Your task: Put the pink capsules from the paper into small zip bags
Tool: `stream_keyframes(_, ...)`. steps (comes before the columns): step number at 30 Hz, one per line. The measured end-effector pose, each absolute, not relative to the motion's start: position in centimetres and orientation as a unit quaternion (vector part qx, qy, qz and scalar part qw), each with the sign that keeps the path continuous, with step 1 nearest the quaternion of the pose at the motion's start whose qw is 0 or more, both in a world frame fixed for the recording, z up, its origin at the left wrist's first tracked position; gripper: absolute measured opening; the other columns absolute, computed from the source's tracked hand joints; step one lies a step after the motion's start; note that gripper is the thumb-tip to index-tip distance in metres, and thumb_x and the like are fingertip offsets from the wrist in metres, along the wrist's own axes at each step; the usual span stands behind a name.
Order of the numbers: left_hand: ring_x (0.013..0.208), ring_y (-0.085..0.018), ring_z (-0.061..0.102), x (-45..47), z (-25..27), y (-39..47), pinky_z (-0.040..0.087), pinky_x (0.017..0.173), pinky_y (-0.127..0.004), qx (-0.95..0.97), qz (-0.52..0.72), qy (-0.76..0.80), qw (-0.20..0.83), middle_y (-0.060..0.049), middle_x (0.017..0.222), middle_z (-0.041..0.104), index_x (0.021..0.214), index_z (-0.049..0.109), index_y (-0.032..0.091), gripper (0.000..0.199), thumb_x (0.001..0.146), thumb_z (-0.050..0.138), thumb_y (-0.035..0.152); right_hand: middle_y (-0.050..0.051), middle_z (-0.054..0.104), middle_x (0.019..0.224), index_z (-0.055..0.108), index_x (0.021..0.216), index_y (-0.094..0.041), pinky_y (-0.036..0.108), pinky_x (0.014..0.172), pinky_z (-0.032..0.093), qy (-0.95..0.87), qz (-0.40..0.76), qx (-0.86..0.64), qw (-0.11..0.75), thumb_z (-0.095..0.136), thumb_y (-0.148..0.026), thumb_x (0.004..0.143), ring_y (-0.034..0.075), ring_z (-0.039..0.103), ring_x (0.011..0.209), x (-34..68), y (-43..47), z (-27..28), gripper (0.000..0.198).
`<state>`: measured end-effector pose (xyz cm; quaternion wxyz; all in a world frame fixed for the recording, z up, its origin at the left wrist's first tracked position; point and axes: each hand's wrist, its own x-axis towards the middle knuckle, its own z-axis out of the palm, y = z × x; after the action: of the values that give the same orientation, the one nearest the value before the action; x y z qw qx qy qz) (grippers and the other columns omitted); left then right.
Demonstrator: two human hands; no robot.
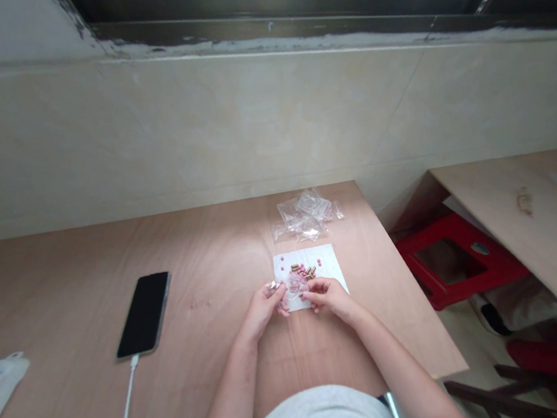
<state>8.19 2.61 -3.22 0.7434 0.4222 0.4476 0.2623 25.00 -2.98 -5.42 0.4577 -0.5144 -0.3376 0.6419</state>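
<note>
Lower centre, I see: left hand [265, 304] pinching a small shiny pinkish piece [273, 286] | right hand [333, 296], grip I can't tell | crumpled translucent pink plastic [295, 282] between hands, over white square paper [330, 265]

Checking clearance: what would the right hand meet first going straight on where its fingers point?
The right hand would probably meet the translucent, pink, plastic-looking piece first; depth is unclear, so they may already touch.

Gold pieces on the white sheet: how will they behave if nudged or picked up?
The gold pieces look elongated and rounded, so they'd probably roll sideways. Their shiny finish suggests a slippery grip. The white sheet looks flat, so strays might travel unless the nearby pink beads stop them.
</note>
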Motion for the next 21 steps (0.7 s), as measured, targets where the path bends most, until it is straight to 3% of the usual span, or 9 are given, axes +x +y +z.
stream_keyframes(14, 0.045, -0.010, 0.056, 8.26, -3.27, 2.55, 0.047, 0.035, -0.018, 0.412, 0.239, 0.434, 0.764, 0.002, 0.058, 0.057, 0.081, 0.054, 0.012, 0.034, 0.063, 0.065, 0.039, -0.001, 0.060, 0.061, 0.058, 0.074, -0.013, 0.018, 0.038, 0.039, -0.338, 0.621, -0.542, 0.454, 0.065, -0.044, 0.059, 0.005, 0.046, 0.040, 24.41, -2.70, -5.81, 0.034)
stream_keyframes(21, 0.038, -0.010, 0.054, 8.32, -3.22, 2.67, 0.043, 0.030, -0.017, 0.410, 0.246, 0.468, 0.744, 0.004, 0.048, 0.053, 0.072, 0.052, 0.014, 0.037, 0.065, 0.059, 0.049, -0.001, 0.060, 0.062, 0.058, 0.073, -0.014, 0.019, 0.039, 0.040, -0.351, 0.616, -0.541, 0.452, 0.064, -0.045, 0.060, 0.005, 0.047, 0.041, 24.41, -2.81, -6.19, 0.034)
